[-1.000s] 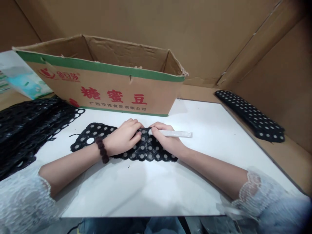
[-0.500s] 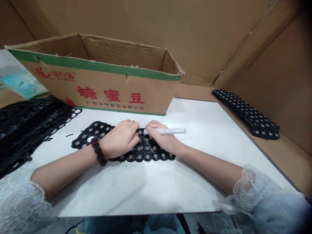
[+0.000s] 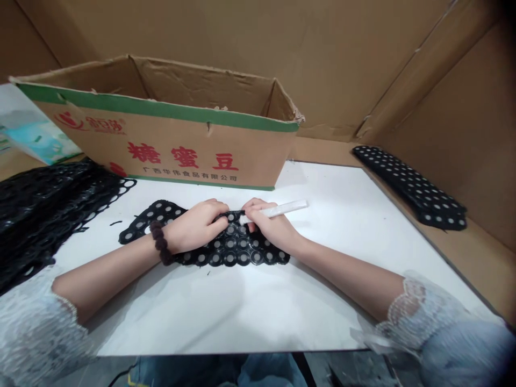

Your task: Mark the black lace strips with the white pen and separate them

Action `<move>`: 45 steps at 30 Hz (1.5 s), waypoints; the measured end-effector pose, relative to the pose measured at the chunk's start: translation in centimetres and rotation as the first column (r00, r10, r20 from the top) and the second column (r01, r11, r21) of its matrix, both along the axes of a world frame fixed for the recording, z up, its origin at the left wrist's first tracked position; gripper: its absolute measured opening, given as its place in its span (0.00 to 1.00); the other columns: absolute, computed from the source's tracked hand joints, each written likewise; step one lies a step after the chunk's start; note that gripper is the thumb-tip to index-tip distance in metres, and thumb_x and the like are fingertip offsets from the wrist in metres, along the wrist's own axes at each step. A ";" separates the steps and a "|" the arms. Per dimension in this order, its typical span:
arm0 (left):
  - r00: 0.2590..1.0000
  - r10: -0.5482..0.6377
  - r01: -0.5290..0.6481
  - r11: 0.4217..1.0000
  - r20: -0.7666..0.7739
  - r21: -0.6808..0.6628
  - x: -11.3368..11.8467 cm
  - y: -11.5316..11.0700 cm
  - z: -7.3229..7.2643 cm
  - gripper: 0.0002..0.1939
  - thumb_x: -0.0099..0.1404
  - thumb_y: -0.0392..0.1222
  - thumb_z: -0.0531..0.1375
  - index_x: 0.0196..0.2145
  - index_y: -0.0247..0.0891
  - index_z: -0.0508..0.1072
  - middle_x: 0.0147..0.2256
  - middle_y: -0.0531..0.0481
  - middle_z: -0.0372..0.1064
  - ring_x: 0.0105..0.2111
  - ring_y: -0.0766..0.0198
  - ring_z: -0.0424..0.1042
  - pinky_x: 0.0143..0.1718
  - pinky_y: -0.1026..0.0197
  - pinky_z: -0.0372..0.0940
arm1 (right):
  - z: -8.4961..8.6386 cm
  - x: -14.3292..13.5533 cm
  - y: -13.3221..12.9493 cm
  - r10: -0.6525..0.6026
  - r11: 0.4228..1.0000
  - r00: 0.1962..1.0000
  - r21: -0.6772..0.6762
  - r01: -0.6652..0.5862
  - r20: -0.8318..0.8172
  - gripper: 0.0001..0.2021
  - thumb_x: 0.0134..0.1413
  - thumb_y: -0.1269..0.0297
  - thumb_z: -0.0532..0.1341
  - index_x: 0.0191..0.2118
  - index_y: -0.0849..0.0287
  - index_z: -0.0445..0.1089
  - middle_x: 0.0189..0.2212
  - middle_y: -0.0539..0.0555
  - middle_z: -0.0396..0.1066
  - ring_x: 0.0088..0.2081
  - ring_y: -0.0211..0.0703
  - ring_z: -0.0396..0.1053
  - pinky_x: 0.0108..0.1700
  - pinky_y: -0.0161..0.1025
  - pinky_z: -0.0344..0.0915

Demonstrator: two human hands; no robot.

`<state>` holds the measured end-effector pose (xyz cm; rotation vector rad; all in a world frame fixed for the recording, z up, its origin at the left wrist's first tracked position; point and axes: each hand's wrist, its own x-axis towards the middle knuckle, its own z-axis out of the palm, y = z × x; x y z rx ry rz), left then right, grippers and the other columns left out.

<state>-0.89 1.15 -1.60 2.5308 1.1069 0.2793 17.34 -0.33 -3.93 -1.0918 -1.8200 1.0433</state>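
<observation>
A black rubbery sheet with rows of pale round dots [image 3: 229, 257] lies on the white board, partly hidden under both hands. My left hand [image 3: 197, 224] is closed on its far edge, fingers curled over and thumb on top; a dark hair tie circles that wrist. Just to the right, my right hand [image 3: 268, 223] grips a slim white pen-like stick [image 3: 288, 208]. The stick slants up to the right, and its lower end is near the sheet's far edge. Whether the right fingertips also touch the sheet is hard to tell.
An open cardboard box [image 3: 193, 142] stands behind the sheet. Black ring-holed strips [image 3: 48, 209] are heaped at the left, with small black scraps nearby. Similar dotted black sheets [image 3: 411, 188] lie stacked at the right. Cardboard walls enclose the white board [image 3: 226, 322].
The white stick has tilted, its free end rising. My left hand's thumb has shifted up toward the sheet's far edge. The sheet stays roughly in place.
</observation>
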 end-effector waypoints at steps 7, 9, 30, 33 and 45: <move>0.999 -0.001 0.002 1.000 0.054 -0.023 -0.1 0.1 -0.1 0.08 0.60 0.37 0.45 0.25 0.36 0.59 0.27 0.50 0.61 0.31 0.63 0.60 0.35 0.60 0.56 | 0.0 -0.1 -0.1 -0.003 0.999 1.000 0.033 0.002 0.030 0.17 0.53 0.66 0.50 0.15 0.60 0.61 0.28 0.50 0.64 0.36 0.39 0.62 0.42 0.39 0.56; 0.998 -0.018 0.018 1.000 0.063 0.013 -0.1 0.1 -0.3 0.08 0.60 0.37 0.45 0.25 0.36 0.58 0.27 0.50 0.60 0.31 0.62 0.60 0.36 0.59 0.56 | 0.1 -0.1 -0.2 -0.016 0.999 0.998 0.047 0.013 0.063 0.19 0.55 0.64 0.49 0.15 0.60 0.61 0.29 0.50 0.64 0.36 0.39 0.62 0.43 0.39 0.55; 0.970 0.131 -0.093 0.979 0.207 -0.184 0.0 -0.1 -0.1 0.09 0.61 0.40 0.45 0.29 0.37 0.62 0.31 0.52 0.62 0.35 0.62 0.61 0.38 0.60 0.55 | 0.1 -0.3 -0.2 -0.101 0.984 0.992 -0.154 0.089 -0.071 0.12 0.53 0.61 0.50 0.23 0.58 0.61 0.21 0.47 0.60 0.28 0.37 0.60 0.35 0.36 0.55; 0.969 0.133 -0.094 0.978 0.208 -0.188 -0.1 -0.1 -0.2 0.09 0.61 0.40 0.45 0.28 0.37 0.62 0.30 0.52 0.61 0.34 0.63 0.61 0.37 0.60 0.55 | 0.2 -0.3 -0.2 -0.110 0.983 0.992 -0.157 0.099 -0.063 0.13 0.53 0.61 0.50 0.21 0.59 0.61 0.21 0.47 0.60 0.28 0.37 0.60 0.35 0.36 0.55; 0.990 0.047 -0.069 0.982 0.131 0.174 1.1 -2.0 0.1 0.09 0.61 0.36 0.44 0.23 0.37 0.53 0.24 0.51 0.55 0.29 0.61 0.55 0.34 0.57 0.54 | 0.3 -0.8 -0.6 -0.110 0.990 0.993 0.095 0.106 0.037 0.20 0.56 0.58 0.48 0.17 0.60 0.61 0.31 0.51 0.60 0.37 0.38 0.61 0.45 0.37 0.54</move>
